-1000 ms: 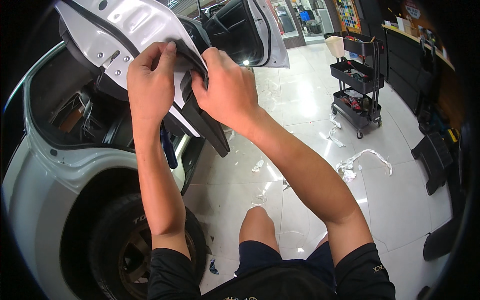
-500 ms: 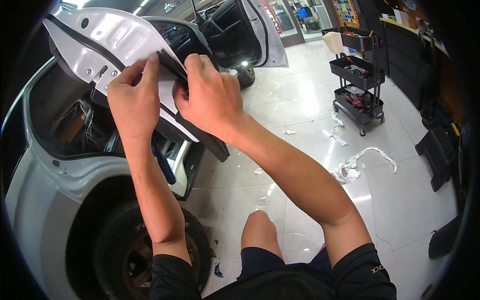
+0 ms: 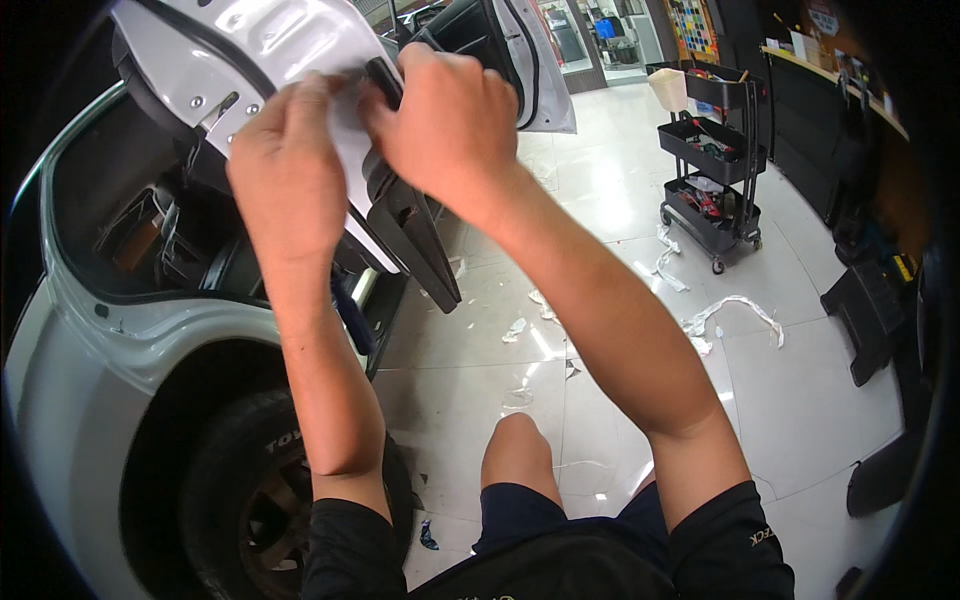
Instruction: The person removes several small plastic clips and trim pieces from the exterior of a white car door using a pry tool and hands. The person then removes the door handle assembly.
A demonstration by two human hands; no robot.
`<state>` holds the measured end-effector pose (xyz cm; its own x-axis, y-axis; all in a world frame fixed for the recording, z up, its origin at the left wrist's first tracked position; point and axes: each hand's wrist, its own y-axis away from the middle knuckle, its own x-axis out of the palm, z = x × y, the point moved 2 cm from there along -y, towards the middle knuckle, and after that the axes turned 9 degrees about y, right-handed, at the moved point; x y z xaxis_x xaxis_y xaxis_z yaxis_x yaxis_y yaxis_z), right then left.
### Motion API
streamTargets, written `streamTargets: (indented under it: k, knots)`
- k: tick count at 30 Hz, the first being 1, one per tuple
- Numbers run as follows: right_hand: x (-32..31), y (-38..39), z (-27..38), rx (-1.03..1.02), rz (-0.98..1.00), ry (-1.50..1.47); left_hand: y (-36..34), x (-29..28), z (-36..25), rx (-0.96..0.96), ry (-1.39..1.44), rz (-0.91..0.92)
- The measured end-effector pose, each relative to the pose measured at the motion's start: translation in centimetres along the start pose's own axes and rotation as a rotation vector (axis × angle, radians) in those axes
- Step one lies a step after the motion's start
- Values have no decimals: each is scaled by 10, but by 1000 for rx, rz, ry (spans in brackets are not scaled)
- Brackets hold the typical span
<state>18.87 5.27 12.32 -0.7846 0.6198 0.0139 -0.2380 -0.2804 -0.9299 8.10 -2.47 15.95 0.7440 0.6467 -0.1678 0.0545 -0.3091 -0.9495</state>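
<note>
A white car door (image 3: 290,40) stands open at the upper left, its edge facing me. My right hand (image 3: 455,125) is closed around a long black trim strip (image 3: 415,240), whose upper end shows between thumb and fingers. The strip's lower part hangs beside the door edge, tilted down to the right. My left hand (image 3: 290,170) is at the door's inner edge, near its latch (image 3: 228,103). Its fingers are bent together and slightly blurred; whatever they pinch is hidden.
Below the door are the car's rear body panel (image 3: 130,340) and a tyre (image 3: 240,450). A black three-tier tool cart (image 3: 715,150) stands at right. Crumpled white strips (image 3: 735,310) lie on the tiled floor (image 3: 640,400). A black step stool (image 3: 865,315) is farther right.
Both hands have moved up and slightly right along the door edge. The black strip has turned, showing more of its face. The view has shifted slightly.
</note>
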Motion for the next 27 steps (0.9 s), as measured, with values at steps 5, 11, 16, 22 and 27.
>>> streamTargets:
  k: [5,11,16,22,27]
  knots:
    - [12,-8,6,-89,-29,140,27,-41,-8,-31,121,-197]
    - [20,-11,1,-173,-123,159,53,-82,-1,-125,286,-213]
    - [-24,12,-2,-112,94,83,80,-101,32,-377,476,-46]
    - [-53,189,2,207,775,-503,152,-55,70,-647,1097,-22]
    - [-58,237,1,440,867,-671,177,12,65,-608,1132,109]
